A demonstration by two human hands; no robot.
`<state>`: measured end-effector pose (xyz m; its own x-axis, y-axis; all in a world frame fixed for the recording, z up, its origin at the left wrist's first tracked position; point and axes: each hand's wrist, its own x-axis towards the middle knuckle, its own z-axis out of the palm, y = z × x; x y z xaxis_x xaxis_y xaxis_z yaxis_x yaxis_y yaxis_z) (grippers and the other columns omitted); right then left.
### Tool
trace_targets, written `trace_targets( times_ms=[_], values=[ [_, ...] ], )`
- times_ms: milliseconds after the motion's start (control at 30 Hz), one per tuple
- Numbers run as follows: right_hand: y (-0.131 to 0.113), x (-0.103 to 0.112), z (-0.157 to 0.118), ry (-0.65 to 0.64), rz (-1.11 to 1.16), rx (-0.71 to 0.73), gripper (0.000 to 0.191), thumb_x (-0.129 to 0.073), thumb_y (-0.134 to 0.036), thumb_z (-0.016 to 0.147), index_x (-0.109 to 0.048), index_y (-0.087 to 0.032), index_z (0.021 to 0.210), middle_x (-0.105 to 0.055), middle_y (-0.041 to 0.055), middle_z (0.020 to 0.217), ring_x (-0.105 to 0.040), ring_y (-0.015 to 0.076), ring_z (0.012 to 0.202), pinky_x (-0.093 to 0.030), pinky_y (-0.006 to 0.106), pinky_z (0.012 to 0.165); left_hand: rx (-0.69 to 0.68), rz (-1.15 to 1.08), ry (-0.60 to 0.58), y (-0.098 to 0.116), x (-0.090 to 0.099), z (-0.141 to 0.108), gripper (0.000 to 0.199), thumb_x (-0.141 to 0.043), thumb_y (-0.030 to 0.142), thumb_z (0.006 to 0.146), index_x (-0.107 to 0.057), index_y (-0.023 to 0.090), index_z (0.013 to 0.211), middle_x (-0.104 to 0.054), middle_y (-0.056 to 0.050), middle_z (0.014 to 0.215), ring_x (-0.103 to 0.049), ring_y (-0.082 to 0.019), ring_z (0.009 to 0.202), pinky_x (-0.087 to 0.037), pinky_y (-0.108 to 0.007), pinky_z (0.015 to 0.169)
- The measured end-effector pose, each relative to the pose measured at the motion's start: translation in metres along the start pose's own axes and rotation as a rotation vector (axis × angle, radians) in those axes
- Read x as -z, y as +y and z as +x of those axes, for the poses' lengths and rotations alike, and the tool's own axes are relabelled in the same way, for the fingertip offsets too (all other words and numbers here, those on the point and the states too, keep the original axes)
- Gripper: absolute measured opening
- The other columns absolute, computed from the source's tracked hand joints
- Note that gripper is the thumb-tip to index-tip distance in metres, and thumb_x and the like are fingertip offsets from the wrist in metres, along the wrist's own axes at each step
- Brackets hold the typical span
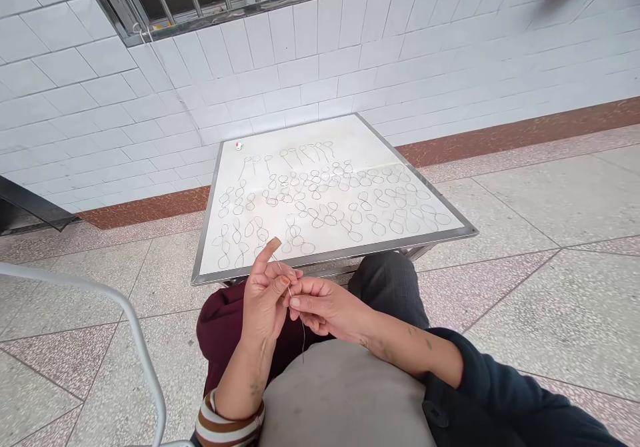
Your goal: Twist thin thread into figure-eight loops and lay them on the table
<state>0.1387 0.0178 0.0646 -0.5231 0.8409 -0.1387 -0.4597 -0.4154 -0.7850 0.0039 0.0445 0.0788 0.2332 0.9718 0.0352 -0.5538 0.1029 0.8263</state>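
Above my lap, close to the table's front edge, my two hands meet around a thin wire [303,340]. My left hand [267,293] pinches it between thumb and fingers, with the index finger raised. Fingers and thumb of my right hand [323,305] are closed on the same wire, touching the left fingertips. One end of the wire hangs down below the hands. On the white table [295,133] lie several wire pieces [379,225] bent into double loops, and a row of single loops with straight tails [285,157] near the back.
A small white and red object [239,146] sits at the table's back left corner. The table stands against a tiled wall [300,67] below a barred window. A grey metal tube frame [135,327] is at the left. My knees are by the table's front edge.
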Motion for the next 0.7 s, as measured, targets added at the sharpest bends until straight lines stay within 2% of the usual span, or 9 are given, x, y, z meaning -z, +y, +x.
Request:
trace_targets(
  times_ms=[100,233,367,500,700],
  values=[
    [0.003,0.000,0.002,0.064,-0.047,0.079,0.025,-0.072,-0.038,0.081,-0.058,-0.017,0.085,-0.066,-0.0016,0.072,-0.054,0.0049,0.046,-0.039,0.013,0.036,0.010,0.025,0.036,-0.001,-0.001,0.000,0.057,-0.073,0.017,0.078,-0.056,0.027,0.131,-0.066,0.003,0.077,-0.066,-0.011,0.080,-0.051,-0.026,0.086],
    [0.004,0.000,0.004,0.231,-0.178,0.194,0.026,-0.070,-0.039,0.081,-0.055,-0.018,0.081,-0.065,-0.0034,0.068,-0.058,0.0060,0.047,-0.047,0.015,0.039,-0.035,0.133,0.086,-0.001,-0.003,-0.004,0.056,-0.074,0.015,0.077,-0.055,0.027,0.129,-0.069,0.000,0.087,-0.065,-0.011,0.081,-0.052,-0.024,0.077],
    [0.006,-0.001,0.006,0.315,-0.249,0.230,0.028,-0.070,-0.041,0.079,-0.054,-0.018,0.078,-0.064,-0.0033,0.068,-0.059,0.0072,0.048,-0.051,0.017,0.040,-0.107,0.221,0.151,-0.001,-0.006,-0.007,0.050,-0.074,0.018,0.078,-0.057,0.025,0.125,-0.071,-0.001,0.087,-0.066,-0.013,0.083,-0.053,-0.025,0.078],
    [0.006,-0.001,0.005,0.370,-0.325,0.276,0.026,-0.068,-0.041,0.079,-0.055,-0.018,0.079,-0.065,-0.0023,0.069,-0.061,0.0077,0.050,-0.052,0.018,0.042,-0.092,0.265,0.188,-0.001,-0.007,-0.009,0.045,-0.072,0.020,0.080,-0.058,0.024,0.123,-0.073,-0.001,0.086,-0.068,-0.014,0.085,-0.053,-0.027,0.080],
    [0.004,0.005,0.005,0.433,-0.475,0.334,0.019,-0.064,-0.037,0.082,-0.057,-0.019,0.080,-0.062,-0.0032,0.067,-0.062,0.0088,0.053,-0.055,0.020,0.046,-0.043,0.348,0.124,0.004,-0.008,-0.014,0.055,-0.076,0.020,0.076,-0.055,0.027,0.127,-0.072,-0.004,0.102,-0.067,-0.018,0.103,-0.052,-0.031,0.091]
  ],
)
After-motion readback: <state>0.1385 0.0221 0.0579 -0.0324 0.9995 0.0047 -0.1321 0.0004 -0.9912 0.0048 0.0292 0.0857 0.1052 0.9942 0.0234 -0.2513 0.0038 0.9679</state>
